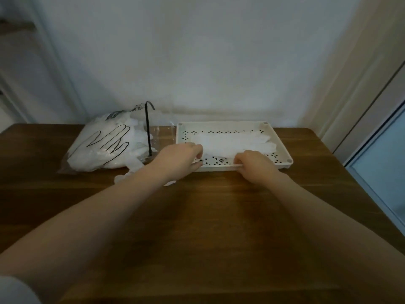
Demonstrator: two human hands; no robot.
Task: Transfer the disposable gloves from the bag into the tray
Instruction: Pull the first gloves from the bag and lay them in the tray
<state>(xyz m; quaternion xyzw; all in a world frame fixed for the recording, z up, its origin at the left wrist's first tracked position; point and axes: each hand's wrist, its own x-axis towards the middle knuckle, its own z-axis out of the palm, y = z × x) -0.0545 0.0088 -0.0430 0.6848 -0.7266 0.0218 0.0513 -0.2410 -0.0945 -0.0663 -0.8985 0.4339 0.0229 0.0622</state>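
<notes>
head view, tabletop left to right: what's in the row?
Bag of gloves → clear container behind the bag's open end → left hand → gloves in the tray → right hand → tray's right rim.

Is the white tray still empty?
No, a layer of clear gloves already lies flat inside the tray.

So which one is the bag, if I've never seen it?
Look at the brown table by the white wall. On its far left side, left of the white tray, lies a clear, crinkly bag stuffed with white gloves. Only the bag has a black outline of a hand drawn on it.
</notes>
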